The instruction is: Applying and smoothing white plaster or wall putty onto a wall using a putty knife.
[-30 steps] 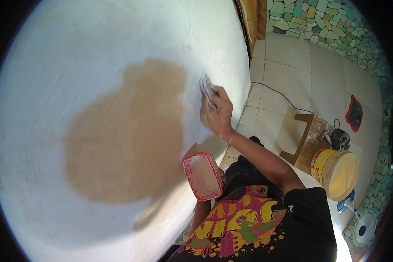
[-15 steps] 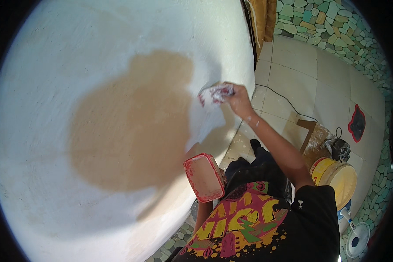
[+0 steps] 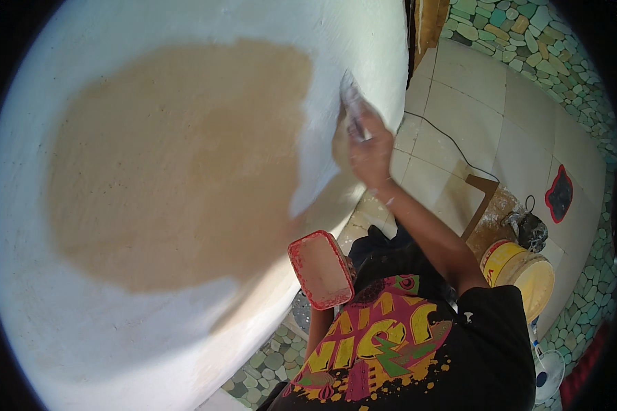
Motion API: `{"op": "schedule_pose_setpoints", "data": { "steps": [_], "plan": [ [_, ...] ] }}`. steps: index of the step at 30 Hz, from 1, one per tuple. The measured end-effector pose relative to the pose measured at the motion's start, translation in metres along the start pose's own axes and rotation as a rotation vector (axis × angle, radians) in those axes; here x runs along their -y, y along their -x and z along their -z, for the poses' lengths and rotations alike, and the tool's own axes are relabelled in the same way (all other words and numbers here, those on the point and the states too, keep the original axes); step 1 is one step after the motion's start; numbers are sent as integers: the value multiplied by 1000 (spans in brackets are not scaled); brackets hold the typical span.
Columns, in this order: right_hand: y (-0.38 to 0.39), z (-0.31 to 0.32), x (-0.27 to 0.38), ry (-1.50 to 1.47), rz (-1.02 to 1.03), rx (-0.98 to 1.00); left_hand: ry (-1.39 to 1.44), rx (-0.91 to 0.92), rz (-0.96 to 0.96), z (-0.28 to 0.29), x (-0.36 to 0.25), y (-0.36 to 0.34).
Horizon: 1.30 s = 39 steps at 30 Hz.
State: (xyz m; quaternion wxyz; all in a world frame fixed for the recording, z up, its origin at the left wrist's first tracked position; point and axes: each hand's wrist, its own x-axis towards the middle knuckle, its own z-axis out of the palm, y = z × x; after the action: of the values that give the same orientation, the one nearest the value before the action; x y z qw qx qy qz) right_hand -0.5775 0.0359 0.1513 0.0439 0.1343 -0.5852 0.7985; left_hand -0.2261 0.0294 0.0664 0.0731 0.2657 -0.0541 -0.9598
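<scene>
My right hand [image 3: 371, 147] is closed round a flat putty scraper [image 3: 349, 92], smeared white and seen nearly edge-on. It is at the pale wall [image 3: 353, 34], close to the wall's right edge; motion blur hides whether the blade touches. Lower down, my left hand [image 3: 351, 267] grips a red rectangular tub [image 3: 306, 279] from behind and beneath, most of its fingers hidden. Pale residue coats the tub's inside and rim. White smears mark my right fingers and wrist.
On the tiled floor [image 3: 469, 103] to the right lie a dark cable [image 3: 452, 140] and a red-edged dark mat [image 3: 559, 194]. Beside me stand a yellow bucket [image 3: 533, 284] and a dark plastic-wrapped item [image 3: 530, 231] on a splattered board. Green pebble paving [image 3: 583, 294] borders the tiles.
My right hand has moved up along the wall, and the scraper has turned from face-on to nearly edge-on. The tub stays almost in place in my left hand.
</scene>
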Motion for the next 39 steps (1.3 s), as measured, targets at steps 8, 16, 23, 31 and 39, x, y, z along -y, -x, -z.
{"op": "schedule_pose_setpoints", "data": {
  "steps": [8, 16, 23, 31, 39],
  "plan": [
    [1, -7, 4, 316, 307, 23, -14, 17, -15, -9, -5, -8],
    [67, 23, 48, 221, 174, 427, -260, 135, -45, 1, -10, -28],
    [41, 87, 64, -284, -596, 414, -347, -18, -423, -19, 1, -58],
    [45, 123, 151, 33, -511, 520, -497, 9, -547, -115, 13, -94],
    [68, 116, 160, 731, -187, 777, -501, 66, -559, -135, 29, -96]
  ]
}}
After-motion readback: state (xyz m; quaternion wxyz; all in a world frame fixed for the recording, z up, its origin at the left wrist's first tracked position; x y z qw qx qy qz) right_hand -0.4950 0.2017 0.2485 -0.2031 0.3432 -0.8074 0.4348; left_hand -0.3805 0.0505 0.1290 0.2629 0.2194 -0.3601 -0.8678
